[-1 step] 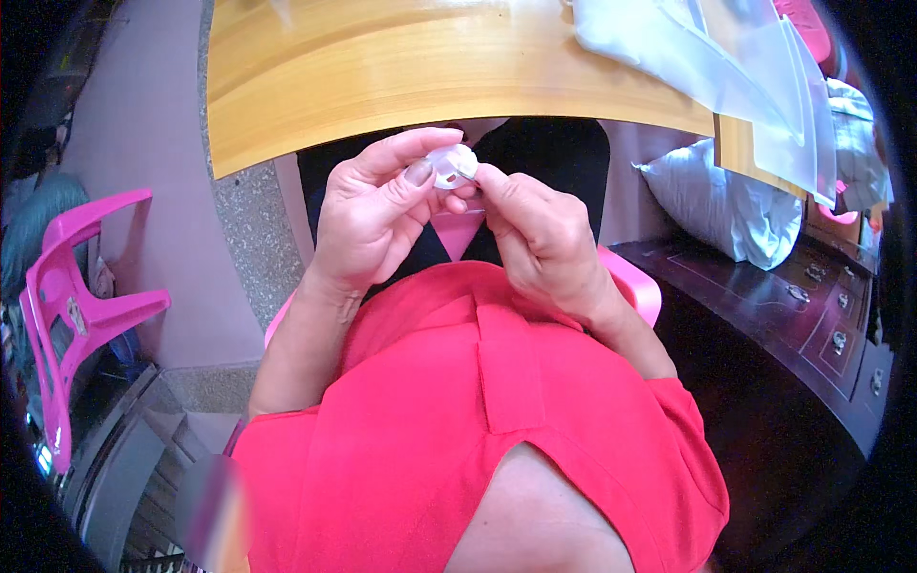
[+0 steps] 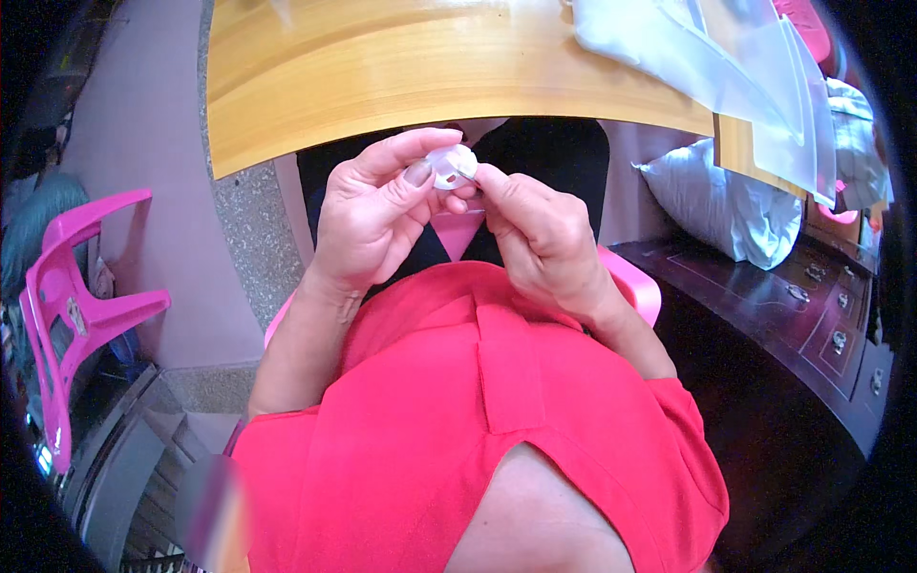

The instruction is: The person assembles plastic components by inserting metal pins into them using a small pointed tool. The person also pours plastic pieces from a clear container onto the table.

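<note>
A small, round, white plastic piece [image 2: 457,164] with a hole in its face is held up in front of my red shirt, just short of the table's near edge. My left hand [image 2: 377,201] has it between thumb and fingers, with the index finger reaching along its upper side. Close on the other side, my right hand [image 2: 544,229] is closed in a pinch, its fingertips against the piece's right rim. Whatever lies between those right fingertips is too small or too hidden to make out.
Ahead is a wooden table [image 2: 430,81], with clear plastic sheeting [image 2: 669,48] over its right corner. A pale stuffed sack [image 2: 726,205] rests at the right above dark carved furniture [image 2: 764,286]. A pink plastic chair [image 2: 91,286] stands at the left.
</note>
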The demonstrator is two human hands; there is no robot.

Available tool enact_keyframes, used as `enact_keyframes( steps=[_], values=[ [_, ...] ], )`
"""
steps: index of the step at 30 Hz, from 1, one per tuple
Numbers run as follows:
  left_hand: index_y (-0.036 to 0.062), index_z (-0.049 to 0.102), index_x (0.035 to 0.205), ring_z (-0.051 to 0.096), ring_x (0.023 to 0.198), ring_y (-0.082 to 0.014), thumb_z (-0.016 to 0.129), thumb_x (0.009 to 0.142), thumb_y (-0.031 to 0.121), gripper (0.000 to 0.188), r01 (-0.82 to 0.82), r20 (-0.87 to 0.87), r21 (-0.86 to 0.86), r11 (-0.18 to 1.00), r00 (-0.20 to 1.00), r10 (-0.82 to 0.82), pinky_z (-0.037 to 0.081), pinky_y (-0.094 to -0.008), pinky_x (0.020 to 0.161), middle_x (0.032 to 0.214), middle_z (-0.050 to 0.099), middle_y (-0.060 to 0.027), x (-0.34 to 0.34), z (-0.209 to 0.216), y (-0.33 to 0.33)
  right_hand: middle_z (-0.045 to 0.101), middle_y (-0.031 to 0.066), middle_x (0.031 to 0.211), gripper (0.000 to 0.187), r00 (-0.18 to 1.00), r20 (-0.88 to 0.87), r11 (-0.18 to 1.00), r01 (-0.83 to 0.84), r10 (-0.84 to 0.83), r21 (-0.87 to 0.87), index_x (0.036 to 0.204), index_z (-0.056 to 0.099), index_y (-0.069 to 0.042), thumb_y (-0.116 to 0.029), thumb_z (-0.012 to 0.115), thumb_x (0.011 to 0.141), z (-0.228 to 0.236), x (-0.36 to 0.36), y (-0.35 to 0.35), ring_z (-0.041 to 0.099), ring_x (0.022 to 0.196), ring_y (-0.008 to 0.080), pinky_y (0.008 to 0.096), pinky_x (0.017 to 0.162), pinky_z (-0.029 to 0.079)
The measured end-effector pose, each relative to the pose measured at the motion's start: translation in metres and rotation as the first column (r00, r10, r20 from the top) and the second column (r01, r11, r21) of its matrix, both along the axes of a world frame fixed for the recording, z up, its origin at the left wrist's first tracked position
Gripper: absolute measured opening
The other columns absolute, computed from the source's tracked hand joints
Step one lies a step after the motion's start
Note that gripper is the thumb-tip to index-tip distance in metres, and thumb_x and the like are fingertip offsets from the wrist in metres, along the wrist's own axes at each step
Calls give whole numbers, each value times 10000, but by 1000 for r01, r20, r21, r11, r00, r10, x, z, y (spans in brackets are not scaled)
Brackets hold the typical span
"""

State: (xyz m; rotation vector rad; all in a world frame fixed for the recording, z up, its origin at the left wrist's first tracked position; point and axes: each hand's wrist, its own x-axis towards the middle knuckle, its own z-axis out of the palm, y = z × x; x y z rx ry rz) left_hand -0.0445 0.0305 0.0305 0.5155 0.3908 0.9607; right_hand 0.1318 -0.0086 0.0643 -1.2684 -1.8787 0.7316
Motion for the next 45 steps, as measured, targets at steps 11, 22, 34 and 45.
enact_keyframes(
  steps=[11, 22, 34, 45],
  values=[
    [-52, 531, 1225, 628, 931, -223, 485, 942, 19, 295, -48, -49, 9, 999, 998, 49, 544, -352, 818, 1081, 615, -166, 3, -5, -4, 618, 70, 757, 303, 980, -200, 948, -39, -26, -315, 1168, 589, 31, 67, 486, 885, 6, 3, 4, 542, 620, 97, 236, 562, 464],
    [-53, 520, 1226, 632, 919, -223, 502, 936, 19, 300, -45, -119, -75, 996, 992, 36, 545, -336, 815, 1089, 614, -168, 9, -8, -4, 630, 196, 771, 188, 995, 75, 981, 72, -59, -182, 1010, 610, 12, -36, 565, 833, 3, 9, 3, 643, 703, 354, 409, 599, 515],
    [-53, 526, 1208, 629, 944, -221, 504, 933, 13, 284, -86, -150, -129, 988, 986, 66, 545, -335, 821, 1093, 613, -169, 11, -5, -4, 586, 169, 704, 268, 943, 325, 994, 92, -70, -53, 1045, 563, 13, -126, 624, 824, 0, 4, 1, 621, 632, 343, 428, 522, 501],
    [-52, 529, 1207, 632, 942, -218, 507, 929, 5, 284, -106, -172, -137, 985, 982, 82, 546, -334, 823, 1091, 614, -171, 12, -5, -5, 585, 168, 700, 250, 949, 305, 993, 102, -78, -63, 1025, 557, 9, -147, 617, 839, 0, 1, 3, 620, 624, 343, 429, 520, 502]
  ],
)
